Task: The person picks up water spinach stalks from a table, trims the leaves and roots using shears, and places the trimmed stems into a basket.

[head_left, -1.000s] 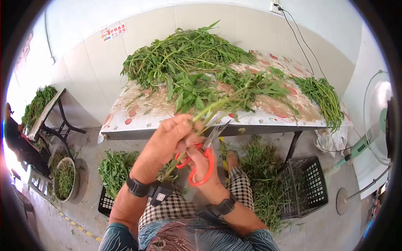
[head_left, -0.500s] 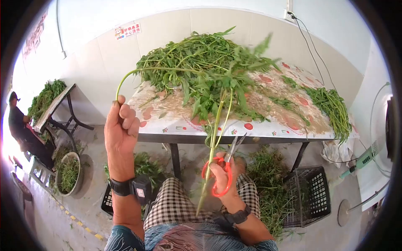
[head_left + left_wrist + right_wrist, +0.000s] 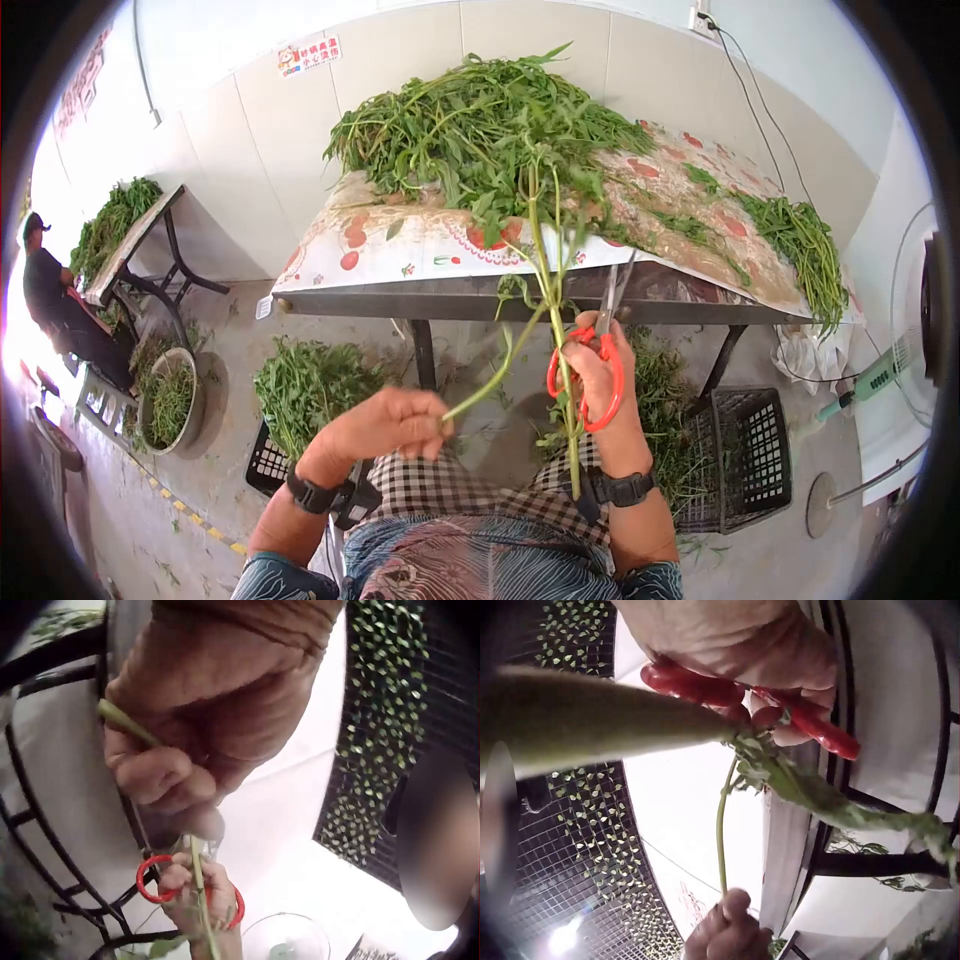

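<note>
My left hand (image 3: 390, 425) pinches the end of a thin green side stem (image 3: 495, 378) low in front of the table. This stem joins a thicker leafy stalk (image 3: 543, 245), which stands nearly upright with its leafy top over the table. With my right hand (image 3: 612, 385) I hold red-handled scissors (image 3: 616, 375), blades pointing up and away; the stalk passes by my thumb. In the right wrist view, the thick stalk (image 3: 592, 724) crosses close to the lens beside the red handles (image 3: 694, 684). The left wrist view shows the pinched stem end (image 3: 124, 720) poking out between my fingers.
Behind, a large heap of leafy stems (image 3: 480, 120) covers part of the table (image 3: 400, 240); a smaller bundle (image 3: 800, 245) hangs over its right edge. Below are greens in a crate (image 3: 268, 460), a black crate (image 3: 755, 450), a fan (image 3: 885, 370). Another person (image 3: 55, 290) is far left.
My left hand has gone from the stalk up to the left with the bent side stem, then down and back toward the right. My right hand has moved up and right with the scissors and stalk.
</note>
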The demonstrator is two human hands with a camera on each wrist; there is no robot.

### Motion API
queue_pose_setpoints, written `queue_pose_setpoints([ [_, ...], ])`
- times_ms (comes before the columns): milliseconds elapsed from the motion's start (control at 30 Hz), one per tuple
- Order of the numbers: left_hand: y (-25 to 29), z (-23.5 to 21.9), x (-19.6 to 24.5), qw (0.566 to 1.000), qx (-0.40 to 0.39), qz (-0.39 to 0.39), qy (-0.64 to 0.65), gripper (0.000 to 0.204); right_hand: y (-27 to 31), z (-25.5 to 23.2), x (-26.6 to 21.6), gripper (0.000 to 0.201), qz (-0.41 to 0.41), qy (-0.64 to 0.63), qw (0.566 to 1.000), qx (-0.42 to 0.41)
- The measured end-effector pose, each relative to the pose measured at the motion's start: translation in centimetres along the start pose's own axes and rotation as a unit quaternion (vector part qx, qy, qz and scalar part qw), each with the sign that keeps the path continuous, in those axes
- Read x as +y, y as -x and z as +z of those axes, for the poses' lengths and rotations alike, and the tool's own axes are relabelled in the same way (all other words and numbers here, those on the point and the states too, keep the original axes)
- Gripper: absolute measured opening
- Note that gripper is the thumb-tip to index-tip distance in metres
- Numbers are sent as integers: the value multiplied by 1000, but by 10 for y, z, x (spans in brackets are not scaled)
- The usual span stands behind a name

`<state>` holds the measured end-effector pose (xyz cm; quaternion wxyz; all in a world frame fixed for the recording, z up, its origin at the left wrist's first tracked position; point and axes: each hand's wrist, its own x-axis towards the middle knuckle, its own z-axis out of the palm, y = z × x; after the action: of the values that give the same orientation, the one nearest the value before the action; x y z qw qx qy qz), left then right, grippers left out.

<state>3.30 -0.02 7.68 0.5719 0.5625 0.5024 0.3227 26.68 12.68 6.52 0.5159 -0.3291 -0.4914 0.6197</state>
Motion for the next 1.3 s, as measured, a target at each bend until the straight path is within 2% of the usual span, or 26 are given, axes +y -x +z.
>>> queue_pose_setpoints([
  [33, 8, 0, -8, 997, -8, 16, -72, 16, 0, -2, 0, 29, 6, -12, 1000, 2],
  [100, 31, -2, -16, 998, 42, 41, 9, 16, -3, -6, 8, 30, 3, -16, 1000, 2],
  [167, 53, -9, -15, 984, 141, 88, 67, 16, -2, -4, 11, 30, 8, -14, 1000, -2],
  [200, 57, -15, -19, 966, 161, 170, 110, 19, 0, -2, 11, 30, 10, -20, 1000, 0],
  [300, 54, -30, -13, 902, 192, 332, 198, 21, 7, 2, 14, 30, 0, -30, 1000, 7],
  [367, 47, -38, -10, 866, 225, 310, 322, 17, 8, -1, 25, 31, -22, -24, 999, 14],
  [400, 43, -41, -9, 842, 240, 296, 382, 16, 11, 0, 21, 31, 3, -35, 999, 15],
  [500, 8, -40, -23, 817, 264, 252, 447, 13, 12, -7, 27, 29, -17, -50, 998, 20],
  [600, 1, -33, -26, 803, 249, 268, 470, 19, 18, -23, 42, 24, -41, -60, 997, -2],
  [700, 3, -30, -23, 843, 284, 205, 409, 22, 28, -41, 53, 21, -72, -53, 996, -12],
  [733, 3, -31, -25, 852, 253, 195, 415, 23, 31, -47, 57, 20, -96, -46, 994, -11],
  [800, -2, -26, -24, 855, 264, 176, 410, 23, 33, -56, 62, 18, -133, -40, 990, -12],
  [867, -8, -28, -28, 856, 263, 173, 411, 21, 37, -58, 60, 18, -133, -30, 990, -17],
  [967, -15, -40, -38, 854, 220, 216, 418, 19, 39, -56, 50, 20, -123, -16, 991, -47],
  [1033, -17, -39, -35, 858, 230, 205, 411, 18, 39, -55, 49, 21, -94, -17, 994, -53],
  [1167, -19, -25, -15, 863, 277, 161, 392, 17, 40, -54, 39, 25, -103, -3, 993, -56],
  [1300, -22, -33, -15, 847, 136, 210, 468, 17, 39, -53, 28, 28, -93, -10, 993, -71],
])
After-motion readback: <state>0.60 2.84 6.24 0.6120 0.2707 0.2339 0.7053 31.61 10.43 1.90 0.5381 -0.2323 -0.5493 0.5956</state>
